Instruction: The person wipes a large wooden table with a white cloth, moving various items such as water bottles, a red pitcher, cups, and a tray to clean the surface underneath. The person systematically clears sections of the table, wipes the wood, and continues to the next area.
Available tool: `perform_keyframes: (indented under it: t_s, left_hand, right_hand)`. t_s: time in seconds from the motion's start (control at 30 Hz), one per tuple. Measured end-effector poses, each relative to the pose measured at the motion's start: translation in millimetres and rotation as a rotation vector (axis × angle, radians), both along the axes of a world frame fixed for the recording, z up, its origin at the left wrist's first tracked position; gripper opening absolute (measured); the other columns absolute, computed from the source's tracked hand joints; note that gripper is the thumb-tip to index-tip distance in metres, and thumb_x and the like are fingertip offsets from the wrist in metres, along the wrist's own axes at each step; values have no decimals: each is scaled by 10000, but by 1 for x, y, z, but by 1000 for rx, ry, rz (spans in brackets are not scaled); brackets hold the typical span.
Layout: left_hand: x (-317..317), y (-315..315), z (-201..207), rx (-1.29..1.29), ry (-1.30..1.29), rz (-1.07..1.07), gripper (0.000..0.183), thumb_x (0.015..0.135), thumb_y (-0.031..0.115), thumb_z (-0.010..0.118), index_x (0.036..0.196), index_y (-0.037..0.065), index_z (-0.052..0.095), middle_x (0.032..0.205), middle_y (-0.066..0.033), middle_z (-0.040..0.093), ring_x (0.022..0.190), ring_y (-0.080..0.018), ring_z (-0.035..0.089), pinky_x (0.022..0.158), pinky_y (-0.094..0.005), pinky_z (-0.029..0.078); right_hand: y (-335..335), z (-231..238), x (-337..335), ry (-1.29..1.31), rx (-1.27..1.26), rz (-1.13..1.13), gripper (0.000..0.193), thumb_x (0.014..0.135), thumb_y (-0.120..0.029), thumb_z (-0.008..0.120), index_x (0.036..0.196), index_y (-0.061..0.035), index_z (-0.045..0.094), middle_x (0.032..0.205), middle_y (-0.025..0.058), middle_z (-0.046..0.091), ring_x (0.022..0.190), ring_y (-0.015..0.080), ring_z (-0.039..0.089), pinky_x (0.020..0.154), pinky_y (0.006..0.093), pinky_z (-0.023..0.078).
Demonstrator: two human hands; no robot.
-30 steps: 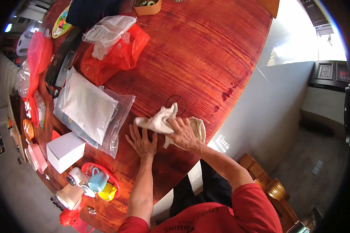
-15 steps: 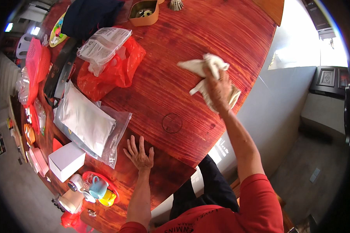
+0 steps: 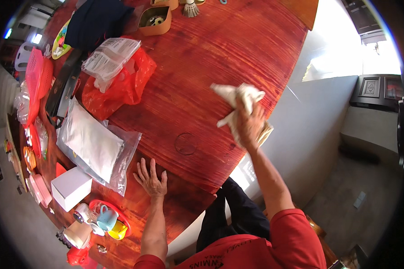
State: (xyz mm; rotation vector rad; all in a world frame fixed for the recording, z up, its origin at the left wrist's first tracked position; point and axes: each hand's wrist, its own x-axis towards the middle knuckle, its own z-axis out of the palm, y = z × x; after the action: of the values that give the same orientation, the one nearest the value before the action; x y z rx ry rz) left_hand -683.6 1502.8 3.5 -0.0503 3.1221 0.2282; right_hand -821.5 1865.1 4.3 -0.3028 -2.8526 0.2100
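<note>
Across the red wooden table (image 3: 202,58), your right arm (image 3: 272,181) reached forward and outward. Near the table's right edge lay a bunched cream cloth (image 3: 244,93), grasped from above by your slightly blurred right hand (image 3: 250,125); your left hand (image 3: 151,183), released, rested palm down nearer your body, fingers spread.

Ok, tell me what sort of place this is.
Likely a room in someone's home: the table bears a blue cup, a shuttlecock and a red bag, a mix that looks more like household clutter than workshop gear.
</note>
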Motion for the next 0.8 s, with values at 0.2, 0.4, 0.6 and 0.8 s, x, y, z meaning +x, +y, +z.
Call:
perform_keyframes:
  t_s: [0.2,0.4,0.6,0.8]
  left_hand:
    - [-2,6,4,5,9,-18,638,883,487,534,1448,217,411,1551,-125,272,1411,-385,249,1091,-668,165]
    - [-1,4,3,-46,-21,-18,672,876,449,565,1476,226,361,1572,-113,220,1432,-370,203,1098,-663,153]
    - [-2,9,2,5,-31,3,647,886,391,591,1468,226,364,1572,-115,209,1429,-390,191,1106,-645,148]
    - [-21,47,11,36,167,84,624,891,342,627,1426,131,385,1531,-178,236,1413,-395,209,1091,-592,199]
  right_hand:
    - [-59,-3,113,-40,-228,286,208,735,-181,707,943,-169,714,1242,124,491,1096,315,489,872,451,409]
    - [-75,3,158,-201,-360,650,166,757,-266,648,860,-182,748,1320,130,482,1210,314,457,970,474,369]
    - [-15,-15,102,-69,-168,416,73,725,-176,696,782,-134,708,1275,131,470,1103,305,471,897,461,416]
    - [51,-5,9,-20,-94,61,462,852,-115,584,1281,-286,608,1231,123,496,1085,324,478,883,455,404]
